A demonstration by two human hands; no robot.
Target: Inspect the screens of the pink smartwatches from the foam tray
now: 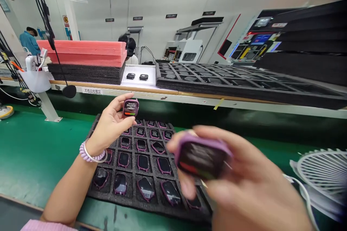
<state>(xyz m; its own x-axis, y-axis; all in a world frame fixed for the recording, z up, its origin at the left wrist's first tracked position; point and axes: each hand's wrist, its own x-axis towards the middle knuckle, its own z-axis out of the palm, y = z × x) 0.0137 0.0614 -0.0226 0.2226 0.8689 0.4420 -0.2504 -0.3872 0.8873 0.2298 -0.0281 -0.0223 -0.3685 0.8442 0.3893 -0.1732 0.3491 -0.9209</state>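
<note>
Between the thumb and fingers of my left hand (pixel 115 121) is a small purple-framed watch (pixel 130 108), its lit screen showing text and a red and green bar. My right hand (pixel 244 173), blurred and close to the camera, grips a second purple watch (pixel 203 156) by its edges, screen towards me. Beneath both hands lies a black foam tray (pixel 132 173) on the green table (pixel 35 151). Its square compartments hold several purple-framed watches, some with text on their screens. My right hand hides the tray's right part.
A shelf (pixel 130 94) crosses behind the tray, bearing pink foam (pixel 86 52), a white box (pixel 139 70) with two dark pieces, and a large black grid tray (pixel 230 79). A white fan (pixel 325 177) stands at the right. Two people are in the background.
</note>
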